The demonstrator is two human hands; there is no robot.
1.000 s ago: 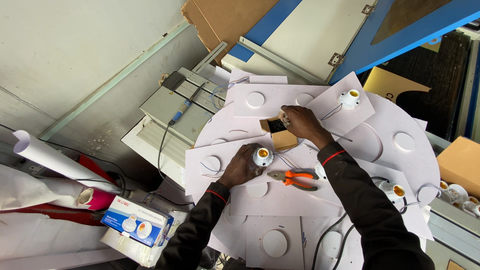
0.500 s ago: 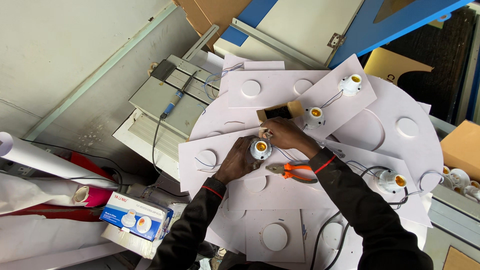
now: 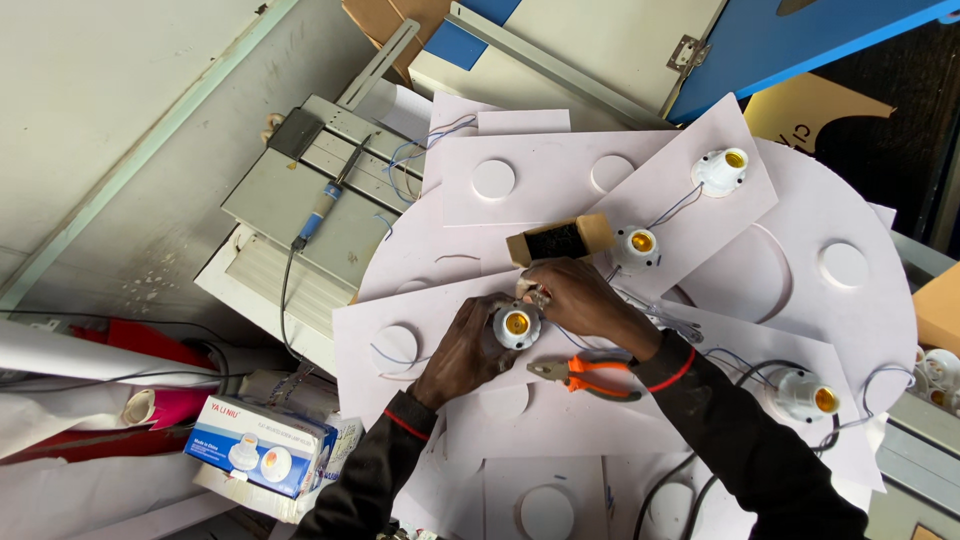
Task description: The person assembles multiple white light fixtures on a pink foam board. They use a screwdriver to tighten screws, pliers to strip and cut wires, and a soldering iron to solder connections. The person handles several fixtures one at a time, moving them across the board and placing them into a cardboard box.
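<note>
The left hand [image 3: 462, 352] grips the white socket [image 3: 517, 325] on a white panel [image 3: 420, 320]. The right hand [image 3: 578, 297] pinches its thin wire [image 3: 575, 340] closed. The wire may slip out, or the socket may tilt, if the grip loosens.

Pliers [image 3: 588, 375] lie on the boards [image 3: 560, 175] right of the held socket [image 3: 516, 325], a box [image 3: 558, 240] just behind.

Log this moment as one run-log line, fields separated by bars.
left hand steadies white lamp holder | right hand pinches small part at its rim | orange pliers lying beside on white board
</note>
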